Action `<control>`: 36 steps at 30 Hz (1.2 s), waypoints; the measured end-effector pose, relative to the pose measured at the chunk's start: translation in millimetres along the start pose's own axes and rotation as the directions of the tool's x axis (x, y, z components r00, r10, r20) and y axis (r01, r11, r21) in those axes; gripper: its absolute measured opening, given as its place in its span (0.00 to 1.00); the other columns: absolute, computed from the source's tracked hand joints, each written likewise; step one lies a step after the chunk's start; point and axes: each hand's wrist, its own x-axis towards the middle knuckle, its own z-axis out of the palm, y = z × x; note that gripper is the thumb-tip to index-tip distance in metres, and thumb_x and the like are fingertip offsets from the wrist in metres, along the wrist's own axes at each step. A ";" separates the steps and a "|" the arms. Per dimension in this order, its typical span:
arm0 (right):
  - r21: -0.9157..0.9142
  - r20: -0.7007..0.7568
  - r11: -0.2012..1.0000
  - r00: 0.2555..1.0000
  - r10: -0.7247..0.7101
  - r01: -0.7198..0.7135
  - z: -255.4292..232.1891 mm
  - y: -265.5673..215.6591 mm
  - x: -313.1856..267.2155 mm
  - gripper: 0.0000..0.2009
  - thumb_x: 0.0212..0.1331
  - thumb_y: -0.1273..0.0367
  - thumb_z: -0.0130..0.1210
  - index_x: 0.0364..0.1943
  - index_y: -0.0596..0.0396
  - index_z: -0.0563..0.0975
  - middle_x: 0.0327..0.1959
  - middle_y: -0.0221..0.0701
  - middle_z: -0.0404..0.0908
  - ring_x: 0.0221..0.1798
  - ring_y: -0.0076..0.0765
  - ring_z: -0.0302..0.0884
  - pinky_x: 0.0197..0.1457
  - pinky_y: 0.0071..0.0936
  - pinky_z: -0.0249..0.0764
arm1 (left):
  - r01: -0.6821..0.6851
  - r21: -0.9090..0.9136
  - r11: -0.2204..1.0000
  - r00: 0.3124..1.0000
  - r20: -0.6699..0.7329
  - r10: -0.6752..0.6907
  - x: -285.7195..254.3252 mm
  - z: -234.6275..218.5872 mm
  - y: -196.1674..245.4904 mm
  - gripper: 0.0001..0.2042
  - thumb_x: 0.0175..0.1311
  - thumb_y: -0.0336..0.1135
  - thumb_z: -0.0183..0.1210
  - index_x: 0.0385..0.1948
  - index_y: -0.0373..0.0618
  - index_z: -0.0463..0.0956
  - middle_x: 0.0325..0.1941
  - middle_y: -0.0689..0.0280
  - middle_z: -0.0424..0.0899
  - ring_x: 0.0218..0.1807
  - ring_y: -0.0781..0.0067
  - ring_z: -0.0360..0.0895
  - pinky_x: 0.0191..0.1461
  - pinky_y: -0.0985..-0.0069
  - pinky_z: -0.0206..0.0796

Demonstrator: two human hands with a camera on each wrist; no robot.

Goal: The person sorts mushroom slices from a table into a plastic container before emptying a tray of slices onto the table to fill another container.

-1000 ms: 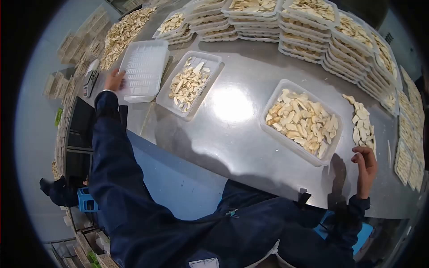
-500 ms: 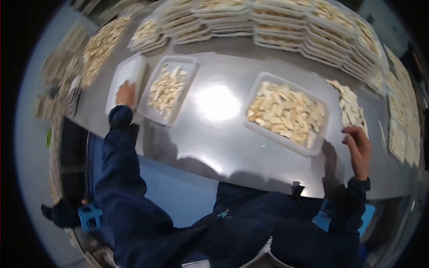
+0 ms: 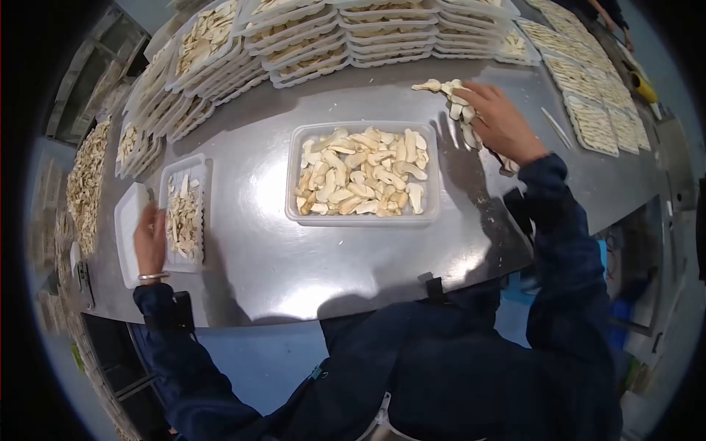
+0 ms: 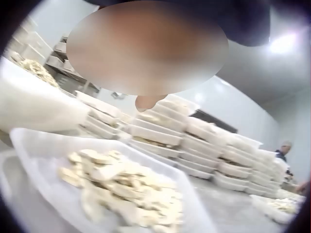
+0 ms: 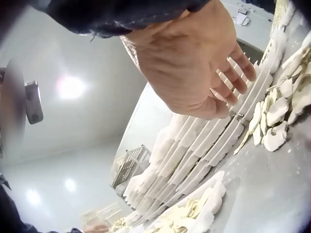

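My left hand point(image 3: 150, 239) is over the gap between an empty white tray point(image 3: 128, 228) and a tray of small pale pieces point(image 3: 184, 220), fingers extended and holding nothing visible. In the left wrist view that pieces tray point(image 4: 43, 160) lies below the blurred hand point(image 4: 146, 53). My right hand point(image 3: 504, 123) reaches over a line of pale slices point(image 3: 468, 126) lying on the metal table; whether it touches them is unclear. The right wrist view shows the hand point(image 5: 189, 63) with fingers spread, near loose slices point(image 5: 277, 116). A larger tray point(image 3: 362, 220) full of slices stands between both hands.
Tall stacks of filled trays point(image 3: 309, 55) line the table's far side. At the right lie flat filled trays point(image 3: 592, 121) and a thin white strip point(image 3: 556, 128). A heap of slices point(image 3: 88, 184) is at the far left.
The head view has turned to the right. My left hand has come off the empty tray toward the small-piece tray, and my right hand has reached forward over the slices on the table.
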 end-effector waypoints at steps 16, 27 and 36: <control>-0.239 0.042 0.971 0.999 0.032 -0.021 17.6 37.3 -7.0 0.25 0.54 0.73 0.52 0.61 0.52 0.75 0.67 0.36 0.72 0.72 0.51 0.63 0.72 0.45 0.64 | 0.276 -0.664 0.695 0.819 0.542 0.192 -2.2 121.3 204.3 0.26 0.61 0.26 0.60 0.63 0.33 0.67 0.32 0.66 0.79 0.30 0.80 0.78 0.32 0.80 0.71; -0.213 0.204 0.971 0.977 -0.062 0.106 -0.1 -3.1 -74.5 0.20 0.65 0.73 0.47 0.61 0.49 0.74 0.69 0.33 0.70 0.75 0.47 0.59 0.77 0.43 0.56 | 0.398 -0.803 0.443 0.868 0.486 0.101 -1.4 118.4 238.0 0.23 0.63 0.23 0.56 0.61 0.32 0.67 0.28 0.67 0.80 0.24 0.78 0.78 0.26 0.80 0.72; -0.084 0.226 0.996 0.974 -0.024 0.044 -39.5 -13.6 -91.0 0.19 0.55 0.78 0.52 0.53 0.54 0.78 0.57 0.39 0.77 0.56 0.50 0.74 0.60 0.42 0.71 | 0.317 -0.839 0.442 0.917 0.390 0.082 8.0 130.5 248.2 0.24 0.62 0.24 0.57 0.62 0.33 0.67 0.25 0.68 0.80 0.23 0.80 0.76 0.26 0.79 0.74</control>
